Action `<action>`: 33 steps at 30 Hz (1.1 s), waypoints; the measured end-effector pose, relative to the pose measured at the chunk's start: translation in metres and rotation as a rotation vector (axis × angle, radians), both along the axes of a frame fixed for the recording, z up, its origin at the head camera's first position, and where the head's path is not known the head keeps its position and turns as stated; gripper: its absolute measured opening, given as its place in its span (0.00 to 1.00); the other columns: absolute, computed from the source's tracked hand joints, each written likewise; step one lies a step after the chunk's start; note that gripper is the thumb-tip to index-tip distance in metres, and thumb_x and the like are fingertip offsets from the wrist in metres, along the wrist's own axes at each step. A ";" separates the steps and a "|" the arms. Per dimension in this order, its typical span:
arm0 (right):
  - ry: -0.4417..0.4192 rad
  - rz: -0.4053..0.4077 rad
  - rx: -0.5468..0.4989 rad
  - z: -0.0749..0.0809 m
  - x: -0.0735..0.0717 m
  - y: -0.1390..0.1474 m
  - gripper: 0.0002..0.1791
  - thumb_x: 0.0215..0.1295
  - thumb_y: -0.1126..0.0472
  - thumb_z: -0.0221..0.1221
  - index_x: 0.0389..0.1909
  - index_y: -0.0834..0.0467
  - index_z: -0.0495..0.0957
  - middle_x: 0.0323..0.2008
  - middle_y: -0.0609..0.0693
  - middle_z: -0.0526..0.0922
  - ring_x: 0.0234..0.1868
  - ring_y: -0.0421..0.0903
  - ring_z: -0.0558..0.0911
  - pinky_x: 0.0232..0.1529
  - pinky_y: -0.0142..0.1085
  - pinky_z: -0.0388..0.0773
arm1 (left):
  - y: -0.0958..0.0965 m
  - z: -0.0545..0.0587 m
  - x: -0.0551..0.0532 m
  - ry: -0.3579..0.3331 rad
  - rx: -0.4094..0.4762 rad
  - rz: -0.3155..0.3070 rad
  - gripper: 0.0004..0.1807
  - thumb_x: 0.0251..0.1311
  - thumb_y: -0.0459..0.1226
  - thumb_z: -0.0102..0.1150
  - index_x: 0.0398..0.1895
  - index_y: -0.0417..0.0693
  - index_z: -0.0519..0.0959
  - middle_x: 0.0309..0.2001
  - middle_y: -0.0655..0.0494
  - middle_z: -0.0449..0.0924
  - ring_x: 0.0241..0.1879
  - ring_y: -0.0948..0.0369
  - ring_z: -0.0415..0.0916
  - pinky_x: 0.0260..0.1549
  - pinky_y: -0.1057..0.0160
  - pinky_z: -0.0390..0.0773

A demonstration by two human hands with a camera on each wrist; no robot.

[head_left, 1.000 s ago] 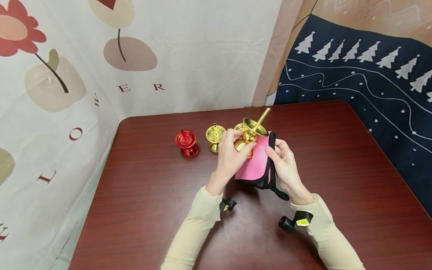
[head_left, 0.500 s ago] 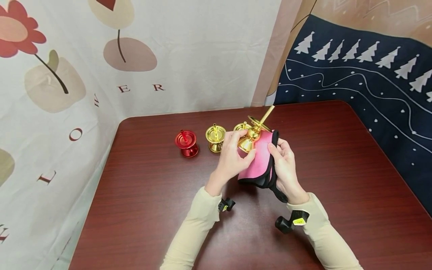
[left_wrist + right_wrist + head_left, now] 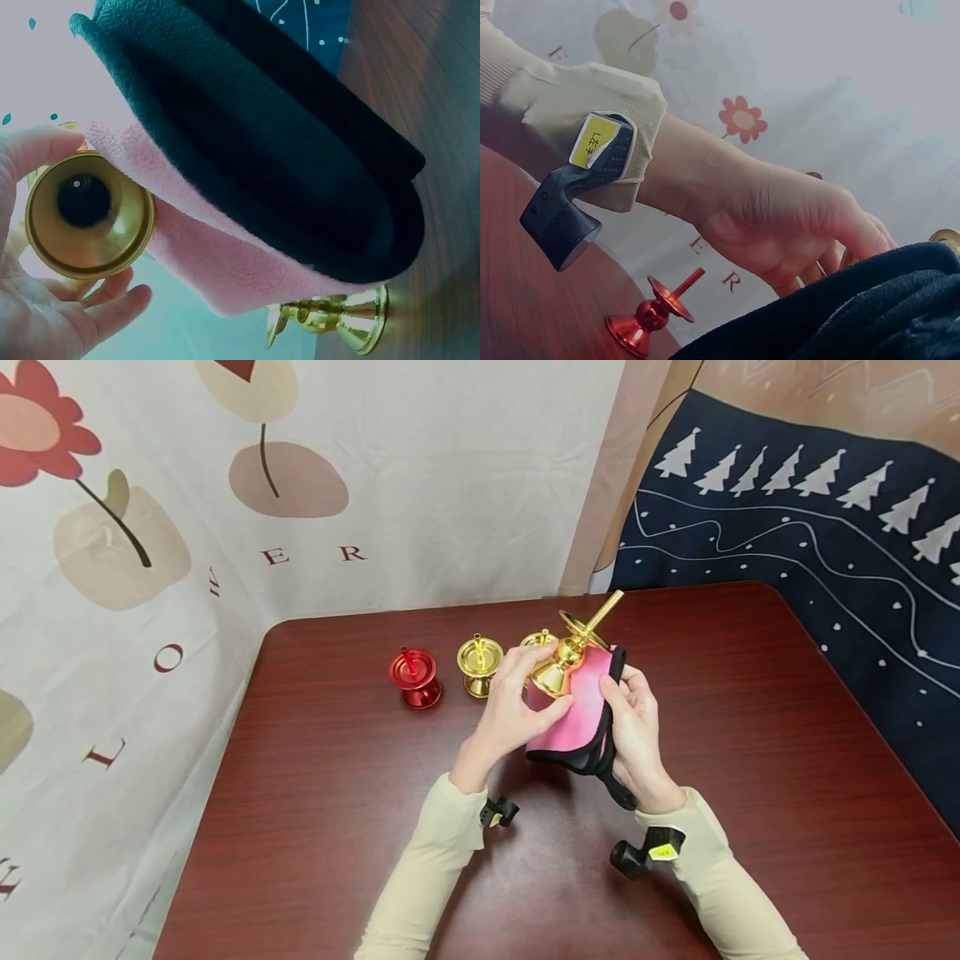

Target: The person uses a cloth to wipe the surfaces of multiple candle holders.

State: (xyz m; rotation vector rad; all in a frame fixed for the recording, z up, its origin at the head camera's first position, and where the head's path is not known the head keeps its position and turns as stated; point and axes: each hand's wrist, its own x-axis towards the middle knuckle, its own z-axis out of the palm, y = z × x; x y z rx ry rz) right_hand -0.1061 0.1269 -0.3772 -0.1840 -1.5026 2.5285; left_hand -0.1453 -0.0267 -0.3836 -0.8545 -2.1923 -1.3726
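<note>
In the head view my left hand (image 3: 516,700) grips the base of a shiny gold candle holder (image 3: 553,678) between thumb and fingers. The holder is tilted, its thin stem pointing up and right. Its hollow, round underside (image 3: 90,217) faces the left wrist camera. My right hand (image 3: 636,731) pinches a folded pink cloth (image 3: 573,722) with black edging and a black loop. The cloth lies against the side of the gold holder. In the right wrist view its dark side (image 3: 855,311) covers most of the left hand's fingers.
A red candle holder (image 3: 415,681) stands upright at left on the reddish-brown table (image 3: 337,827). To its right is a gold candle holder (image 3: 478,667); another gold one (image 3: 540,638) is partly hidden behind the held holder. Printed fabric (image 3: 450,485) hangs behind the table.
The held candle holder and the cloth have shifted slightly right, and the holder's dish has turned more edge-on. The left thumb has slid to the base's lower edge. The standing candle holders have stayed put.
</note>
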 end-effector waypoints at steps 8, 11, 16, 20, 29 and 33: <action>0.004 -0.015 -0.001 0.002 0.001 -0.001 0.08 0.69 0.69 0.46 0.44 0.55 0.70 0.35 0.48 0.82 0.30 0.41 0.82 0.31 0.32 0.79 | -0.002 0.003 0.002 -0.086 0.080 -0.054 0.35 0.41 0.35 0.74 0.57 0.42 0.73 0.49 0.46 0.70 0.48 0.58 0.68 0.39 0.60 0.77; 0.028 -0.028 0.006 0.002 0.001 -0.002 0.08 0.68 0.69 0.47 0.44 0.56 0.70 0.36 0.48 0.82 0.30 0.41 0.82 0.32 0.32 0.80 | -0.001 0.003 0.003 -0.123 0.138 -0.039 0.37 0.38 0.34 0.76 0.58 0.40 0.72 0.50 0.46 0.71 0.49 0.58 0.70 0.43 0.62 0.77; 0.082 -0.058 0.018 0.002 0.001 -0.007 0.09 0.68 0.69 0.48 0.45 0.56 0.70 0.33 0.48 0.81 0.30 0.40 0.81 0.32 0.31 0.79 | 0.004 0.010 0.011 -0.221 0.298 0.018 0.42 0.32 0.27 0.77 0.55 0.30 0.64 0.50 0.39 0.74 0.53 0.52 0.72 0.54 0.59 0.71; 0.095 -0.071 0.020 0.002 0.001 -0.008 0.09 0.68 0.68 0.48 0.46 0.55 0.70 0.35 0.48 0.81 0.32 0.40 0.82 0.33 0.31 0.79 | 0.007 0.024 0.022 -0.248 0.396 0.018 0.40 0.32 0.22 0.74 0.51 0.24 0.61 0.52 0.31 0.72 0.54 0.44 0.70 0.58 0.54 0.67; 0.177 -0.073 0.037 0.003 0.000 -0.010 0.09 0.66 0.68 0.51 0.46 0.55 0.71 0.36 0.49 0.82 0.31 0.41 0.82 0.32 0.32 0.79 | 0.014 0.005 0.014 -0.221 0.592 -0.029 0.35 0.35 0.17 0.69 0.52 0.23 0.66 0.54 0.30 0.72 0.55 0.44 0.71 0.55 0.56 0.70; 0.300 -0.103 0.197 0.002 -0.002 -0.008 0.12 0.63 0.72 0.55 0.46 0.62 0.73 0.37 0.49 0.83 0.34 0.41 0.81 0.35 0.30 0.78 | 0.015 -0.004 0.009 -0.264 0.697 -0.030 0.33 0.40 0.19 0.68 0.54 0.24 0.67 0.51 0.30 0.74 0.50 0.54 0.76 0.50 0.58 0.74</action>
